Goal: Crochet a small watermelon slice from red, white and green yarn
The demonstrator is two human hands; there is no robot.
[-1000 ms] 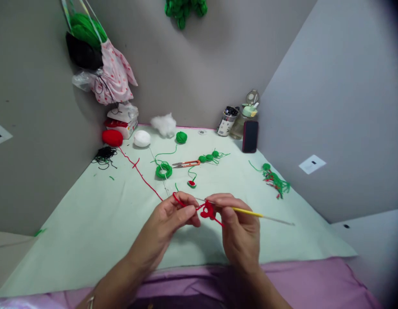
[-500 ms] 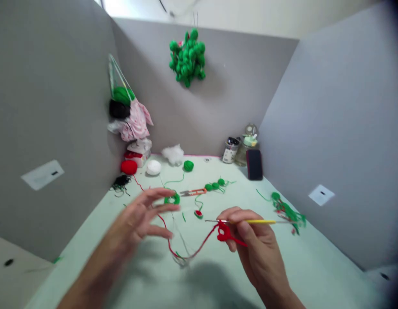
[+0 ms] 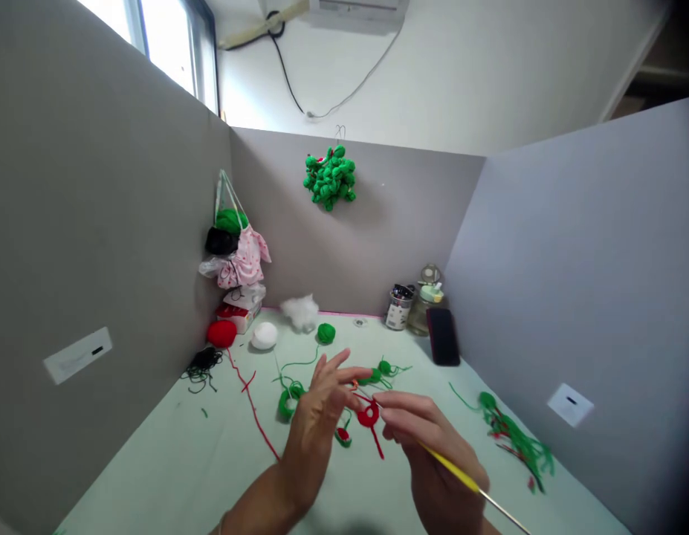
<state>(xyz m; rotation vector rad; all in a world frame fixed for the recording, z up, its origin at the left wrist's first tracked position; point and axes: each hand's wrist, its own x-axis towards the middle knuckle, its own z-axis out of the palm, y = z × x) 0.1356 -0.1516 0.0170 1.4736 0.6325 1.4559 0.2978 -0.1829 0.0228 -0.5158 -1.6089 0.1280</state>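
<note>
My right hand (image 3: 441, 453) is closed around a crochet hook with a yellow handle (image 3: 451, 468), its metal rear end pointing down to the right. At its fingertips, near the hook's front end, hangs a small red crocheted ring (image 3: 369, 414) with a short red tail. My left hand (image 3: 322, 416) is just left of the ring, its fingers stretched out and apart, the fingertips close to the red piece. Red yarn (image 3: 255, 412) runs from the red ball (image 3: 221, 334) down to my left wrist, where it passes out of sight.
Behind my hands lie a green ring (image 3: 289, 401), a red-and-green piece (image 3: 343, 437) and green beads (image 3: 384, 367). Farther back are white yarn (image 3: 264, 336), a green ball (image 3: 325, 333), stuffing (image 3: 300, 313), a can (image 3: 398, 310) and a phone (image 3: 443, 336). Green strands (image 3: 519, 442) lie right.
The view has tilted up. My left hand has moved right, up to the red piece. The hook has turned from level to slanting down to the right, and the red ring now hangs clear of my right fingers.
</note>
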